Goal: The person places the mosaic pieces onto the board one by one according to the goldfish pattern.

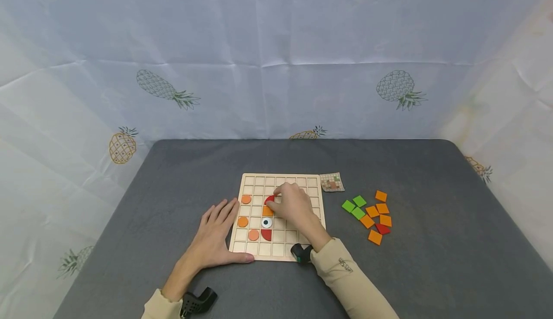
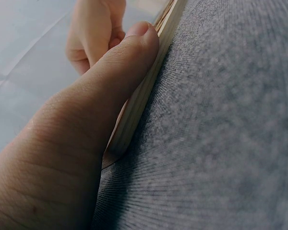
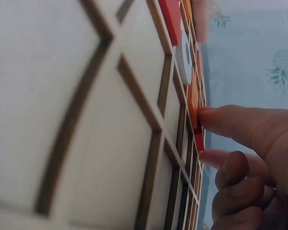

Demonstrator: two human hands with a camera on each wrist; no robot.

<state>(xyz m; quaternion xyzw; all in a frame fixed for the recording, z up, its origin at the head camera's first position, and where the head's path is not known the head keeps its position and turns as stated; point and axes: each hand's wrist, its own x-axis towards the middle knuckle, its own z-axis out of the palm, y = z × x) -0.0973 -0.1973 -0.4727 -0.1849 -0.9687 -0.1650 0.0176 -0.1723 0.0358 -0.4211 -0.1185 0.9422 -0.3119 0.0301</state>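
Observation:
A wooden grid board [image 1: 278, 250] lies on the table. My left hand [image 1: 214, 242] rests along its left side with fingers extended, the thumb [image 2: 129, 57] at the front edge. Over the board's middle, my right hand [image 1: 297, 208] pinches a red curved piece [image 1: 269, 199] between thumb and index finger, at a cell. In the right wrist view the red piece [image 3: 199, 140] shows between those fingertips. Directly below it sit an orange square [image 1: 268, 211], a white eye disc [image 1: 267, 222] and another red curved piece [image 1: 266, 235]. Orange discs [image 1: 243, 221] occupy cells to the left.
A small printed pattern card [image 1: 331, 182] lies at the board's upper right corner. Farther right are loose green squares [image 1: 358, 213], several orange squares [image 1: 375, 237] and a red piece [image 1: 382, 229]. Pineapple-print cloth [image 1: 276, 103] hangs behind the grey table [image 1: 194, 165].

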